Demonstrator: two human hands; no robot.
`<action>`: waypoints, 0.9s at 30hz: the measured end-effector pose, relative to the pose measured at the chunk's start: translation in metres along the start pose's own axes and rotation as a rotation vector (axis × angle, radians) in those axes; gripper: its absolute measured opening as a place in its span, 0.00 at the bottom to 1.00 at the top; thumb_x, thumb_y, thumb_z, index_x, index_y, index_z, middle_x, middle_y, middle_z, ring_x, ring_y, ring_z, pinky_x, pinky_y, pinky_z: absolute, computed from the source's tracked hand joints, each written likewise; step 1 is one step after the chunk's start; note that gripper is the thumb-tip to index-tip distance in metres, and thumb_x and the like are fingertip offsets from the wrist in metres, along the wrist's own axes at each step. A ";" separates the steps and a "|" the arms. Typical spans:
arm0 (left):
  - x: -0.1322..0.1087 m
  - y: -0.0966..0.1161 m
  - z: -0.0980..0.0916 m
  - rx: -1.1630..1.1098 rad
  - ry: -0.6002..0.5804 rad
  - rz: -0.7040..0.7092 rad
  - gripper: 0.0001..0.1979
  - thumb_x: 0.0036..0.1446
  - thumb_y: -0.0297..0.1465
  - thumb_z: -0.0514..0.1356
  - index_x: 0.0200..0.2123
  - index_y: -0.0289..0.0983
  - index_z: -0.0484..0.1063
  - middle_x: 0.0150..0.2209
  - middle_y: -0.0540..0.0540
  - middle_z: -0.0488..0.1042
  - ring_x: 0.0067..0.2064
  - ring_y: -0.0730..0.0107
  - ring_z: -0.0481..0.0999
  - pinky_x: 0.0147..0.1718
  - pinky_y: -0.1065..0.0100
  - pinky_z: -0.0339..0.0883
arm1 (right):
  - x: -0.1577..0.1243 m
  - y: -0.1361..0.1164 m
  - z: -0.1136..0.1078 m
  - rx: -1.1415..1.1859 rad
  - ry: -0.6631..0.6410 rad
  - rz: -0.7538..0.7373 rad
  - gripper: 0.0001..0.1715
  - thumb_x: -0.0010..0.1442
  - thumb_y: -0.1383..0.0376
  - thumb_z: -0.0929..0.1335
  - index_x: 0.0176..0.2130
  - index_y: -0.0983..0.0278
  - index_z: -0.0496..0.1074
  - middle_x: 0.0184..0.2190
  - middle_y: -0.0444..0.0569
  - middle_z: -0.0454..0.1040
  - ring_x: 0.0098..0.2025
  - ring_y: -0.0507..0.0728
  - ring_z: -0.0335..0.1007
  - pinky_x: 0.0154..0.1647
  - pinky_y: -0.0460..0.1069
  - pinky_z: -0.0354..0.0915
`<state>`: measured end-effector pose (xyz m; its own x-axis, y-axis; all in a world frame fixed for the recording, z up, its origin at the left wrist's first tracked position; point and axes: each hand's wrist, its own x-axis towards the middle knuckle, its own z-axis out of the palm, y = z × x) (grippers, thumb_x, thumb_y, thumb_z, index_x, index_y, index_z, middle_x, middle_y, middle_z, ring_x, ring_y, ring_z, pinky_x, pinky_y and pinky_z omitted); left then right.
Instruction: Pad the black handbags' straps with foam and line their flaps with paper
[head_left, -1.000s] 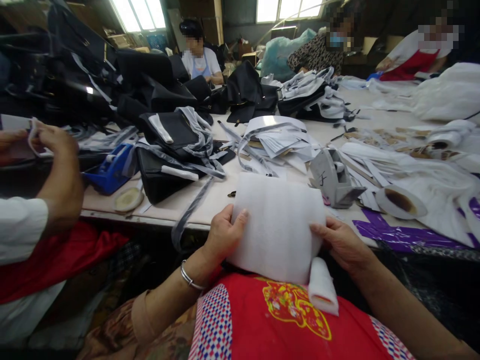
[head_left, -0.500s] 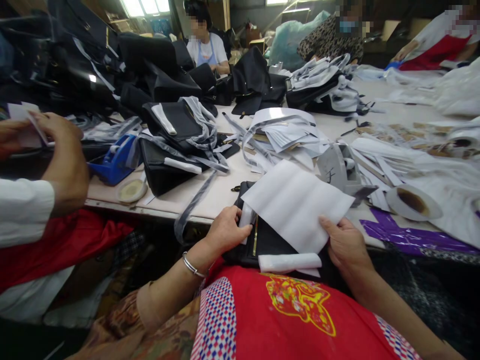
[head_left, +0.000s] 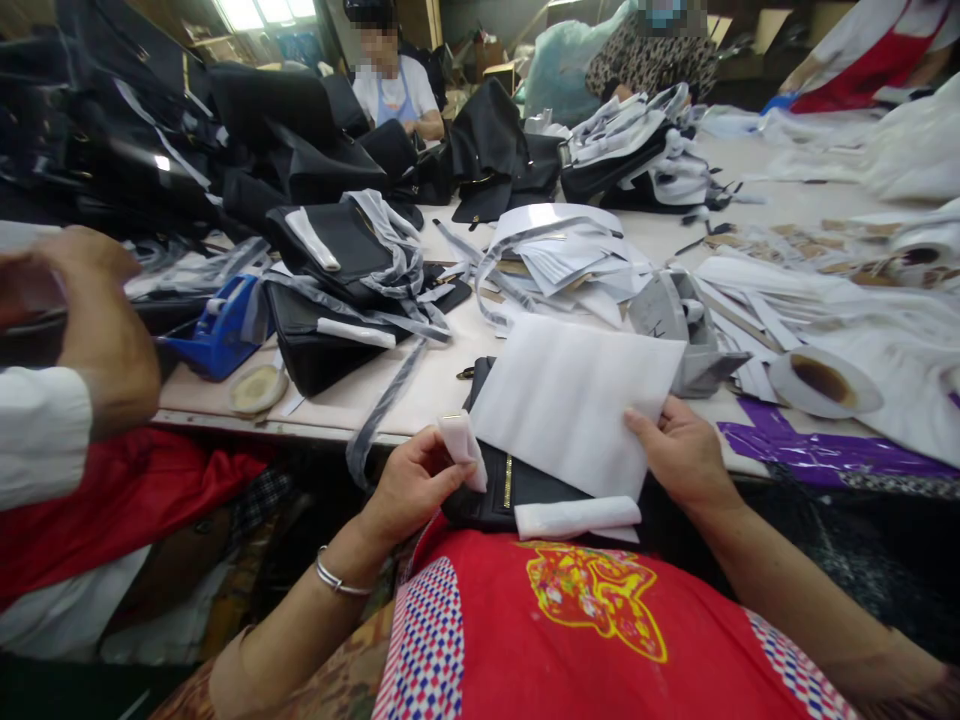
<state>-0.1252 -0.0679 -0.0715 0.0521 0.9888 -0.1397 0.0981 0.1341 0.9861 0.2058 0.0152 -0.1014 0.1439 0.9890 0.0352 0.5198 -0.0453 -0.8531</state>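
Note:
A black bag [head_left: 544, 492] with a gold zipper lies at the table's near edge, against my red apron. My right hand [head_left: 682, 455] pinches the right edge of a white foam sheet [head_left: 577, 400], which slants over the bag and hides much of it. Between thumb and fingers, my left hand [head_left: 416, 480] grips a white-wrapped strip [head_left: 463, 450] at the bag's left side; a bit of gold shows at its upper end. Another white-wrapped roll [head_left: 577, 517] rests across the bag's near edge, with neither hand on it.
Left of centre are wrapped black bags [head_left: 337, 330], a blue tape dispenser [head_left: 217, 325] and a tape roll [head_left: 259, 388]. A grey dispenser [head_left: 675, 325] and another tape roll [head_left: 825, 380] stand to the right. White sheets [head_left: 577, 260] lie behind. A co-worker's arm [head_left: 105, 330] is at left.
My left hand has moved left and drawn the wrapped strip up and away from the bag's surface. The foam sheet in my right hand has turned slightly and shifted left.

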 end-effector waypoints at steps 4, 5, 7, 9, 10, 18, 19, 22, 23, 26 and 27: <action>0.013 0.011 -0.002 0.358 0.000 0.173 0.08 0.60 0.35 0.62 0.40 0.37 0.73 0.40 0.44 0.76 0.42 0.64 0.76 0.43 0.63 0.71 | 0.010 -0.007 -0.007 -0.351 -0.205 -0.220 0.14 0.59 0.55 0.67 0.31 0.62 0.71 0.24 0.46 0.72 0.27 0.56 0.65 0.29 0.49 0.59; 0.020 0.013 -0.001 0.462 0.016 0.236 0.07 0.61 0.34 0.60 0.40 0.37 0.73 0.41 0.43 0.75 0.44 0.64 0.75 0.45 0.63 0.69 | 0.013 -0.010 -0.006 -0.406 -0.245 -0.256 0.14 0.59 0.55 0.66 0.30 0.62 0.69 0.24 0.46 0.72 0.27 0.56 0.65 0.29 0.49 0.58; 0.033 0.014 0.002 0.634 0.057 0.319 0.07 0.62 0.34 0.58 0.38 0.38 0.73 0.42 0.43 0.74 0.46 0.63 0.73 0.48 0.62 0.67 | 0.017 -0.016 -0.004 -0.517 -0.318 -0.303 0.14 0.61 0.56 0.65 0.30 0.62 0.69 0.25 0.48 0.72 0.29 0.57 0.67 0.31 0.50 0.58; 0.046 0.012 0.007 0.756 0.094 0.317 0.07 0.62 0.34 0.58 0.35 0.38 0.73 0.39 0.43 0.73 0.44 0.63 0.72 0.46 0.62 0.67 | 0.018 -0.020 -0.001 -0.680 -0.362 -0.295 0.14 0.63 0.57 0.65 0.33 0.64 0.70 0.28 0.53 0.74 0.32 0.60 0.70 0.33 0.51 0.59; 0.051 0.010 0.009 0.797 0.109 0.292 0.07 0.60 0.35 0.59 0.34 0.38 0.72 0.38 0.44 0.72 0.42 0.63 0.72 0.45 0.62 0.68 | 0.017 -0.022 0.000 -0.766 -0.355 -0.260 0.15 0.64 0.56 0.65 0.36 0.65 0.71 0.30 0.55 0.75 0.33 0.62 0.71 0.34 0.52 0.60; 0.064 -0.001 0.009 0.722 0.138 0.005 0.23 0.54 0.46 0.63 0.46 0.35 0.71 0.36 0.45 0.76 0.32 0.68 0.74 0.33 0.67 0.68 | -0.032 -0.043 -0.033 -0.576 -0.217 -0.623 0.30 0.63 0.55 0.68 0.59 0.68 0.66 0.57 0.64 0.67 0.59 0.69 0.63 0.58 0.60 0.61; 0.064 -0.002 0.009 0.717 0.141 -0.011 0.24 0.53 0.47 0.63 0.46 0.35 0.71 0.34 0.47 0.76 0.31 0.68 0.74 0.32 0.68 0.67 | -0.038 -0.045 -0.036 -0.500 -0.379 -0.693 0.28 0.63 0.56 0.69 0.58 0.65 0.68 0.56 0.61 0.69 0.57 0.67 0.64 0.58 0.59 0.62; 0.060 -0.003 0.008 0.666 0.146 -0.058 0.23 0.52 0.49 0.64 0.42 0.36 0.72 0.29 0.49 0.75 0.30 0.68 0.73 0.29 0.69 0.66 | -0.049 -0.049 -0.037 -0.387 -0.730 -0.735 0.19 0.61 0.60 0.71 0.51 0.63 0.73 0.46 0.56 0.74 0.48 0.62 0.69 0.50 0.55 0.66; 0.058 -0.004 0.008 0.624 0.137 -0.085 0.22 0.52 0.49 0.63 0.40 0.37 0.72 0.28 0.50 0.75 0.29 0.69 0.73 0.28 0.69 0.66 | -0.050 -0.049 -0.035 -0.389 -0.753 -0.712 0.16 0.61 0.62 0.71 0.49 0.63 0.74 0.43 0.55 0.74 0.46 0.61 0.69 0.47 0.54 0.66; 0.051 -0.004 0.007 0.464 0.109 -0.205 0.18 0.56 0.48 0.59 0.35 0.38 0.71 0.24 0.52 0.72 0.25 0.69 0.72 0.23 0.70 0.66 | -0.051 -0.045 -0.031 -0.358 -0.696 -0.572 0.09 0.60 0.63 0.70 0.42 0.64 0.75 0.38 0.52 0.74 0.41 0.59 0.69 0.42 0.51 0.65; 0.048 -0.003 0.007 0.422 0.102 -0.244 0.17 0.58 0.47 0.57 0.35 0.38 0.71 0.22 0.52 0.70 0.24 0.69 0.72 0.22 0.70 0.66 | -0.052 -0.044 -0.030 -0.328 -0.668 -0.512 0.08 0.60 0.62 0.70 0.40 0.63 0.75 0.36 0.50 0.74 0.39 0.58 0.69 0.40 0.50 0.64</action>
<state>-0.1159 -0.0214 -0.0820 -0.1179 0.9359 -0.3319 0.4901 0.3455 0.8003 0.2008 -0.0381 -0.0502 -0.6372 0.7702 -0.0275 0.6146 0.4863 -0.6211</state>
